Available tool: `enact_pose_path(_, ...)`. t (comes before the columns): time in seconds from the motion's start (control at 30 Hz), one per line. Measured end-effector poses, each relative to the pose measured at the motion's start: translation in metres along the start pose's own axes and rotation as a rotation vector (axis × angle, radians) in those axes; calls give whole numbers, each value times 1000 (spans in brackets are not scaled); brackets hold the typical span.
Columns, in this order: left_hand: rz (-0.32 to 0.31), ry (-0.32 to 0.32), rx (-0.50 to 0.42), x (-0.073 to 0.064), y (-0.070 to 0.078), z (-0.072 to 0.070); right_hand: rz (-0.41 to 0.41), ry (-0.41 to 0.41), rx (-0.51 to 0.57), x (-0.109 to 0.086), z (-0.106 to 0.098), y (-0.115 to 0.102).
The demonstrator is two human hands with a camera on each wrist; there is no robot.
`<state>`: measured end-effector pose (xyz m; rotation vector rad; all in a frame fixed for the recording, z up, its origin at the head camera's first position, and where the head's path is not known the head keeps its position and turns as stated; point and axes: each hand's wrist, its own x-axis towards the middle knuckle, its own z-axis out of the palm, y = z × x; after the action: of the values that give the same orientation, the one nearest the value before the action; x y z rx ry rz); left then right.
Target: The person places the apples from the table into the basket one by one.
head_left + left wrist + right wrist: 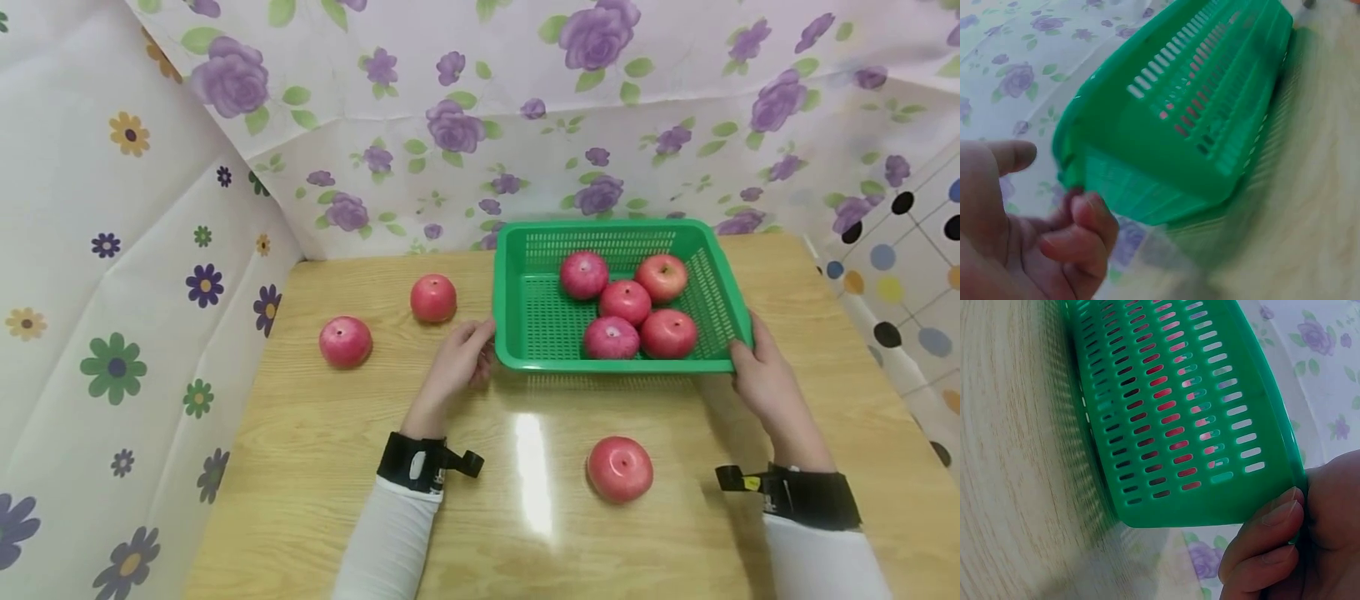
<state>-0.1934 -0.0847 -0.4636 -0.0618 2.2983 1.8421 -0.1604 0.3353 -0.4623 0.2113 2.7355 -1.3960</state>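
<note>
A green plastic basket stands toward the back of the table with several red apples inside. My left hand is at the basket's left end; in the left wrist view its curled fingers touch the rim from below, and its thumb stands a little apart from the rim. At the opposite end, my right hand grips the rim, thumb on top and fingers underneath. Its curled fingers show in the right wrist view. I cannot tell whether the basket's base touches the table.
Two apples, one nearer and one farther back, lie left of the basket. Another apple sits in front, between my forearms. Flowered sheets hang behind the wooden table and along its left side.
</note>
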Motion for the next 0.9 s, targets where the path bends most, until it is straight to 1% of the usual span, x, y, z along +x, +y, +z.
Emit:
enact_pose_path(0.1, 38, -70, -40, 0, -3, 4, 15, 2, 5, 2, 0, 1)
enact_pose_path(0.2, 58, -109, -68, 0, -5, 7, 36, 1, -1, 1, -1, 3)
enact_pose_path(0.3, 46, -126, -92, 0, -8, 10, 49, -2, -20, 0, -2, 5)
enact_pose_path(0.4, 40, -122, -106, -1, -10, 12, 48, -6, -34, -3, -3, 6)
enact_pose_path(0.53, 41, -125, -131, -1, -13, 14, 68, -4, -62, -9, -6, 4)
enact_pose_path(0.6, 39, -141, -154, -1, -14, 13, 82, 1, -99, -13, -8, 2)
enact_pose_path(0.67, 34, -157, -177, -1, -15, 13, 78, 13, -159, -19, -11, -1)
enact_pose_path(0.73, 32, -174, -186, 0, -15, 13, 69, 49, -227, -27, -12, -6)
enact_pose_path(0.8, 29, -181, -180, 1, -15, 14, 52, 127, -289, -38, -13, -15)
enact_pose_path(0.87, 28, -182, -164, 2, -14, 14, 6, 223, -330, -52, -9, -28)
enact_pose_path(0.9, 26, -182, -159, 3, -13, 14, -37, 269, -340, -59, -6, -35)
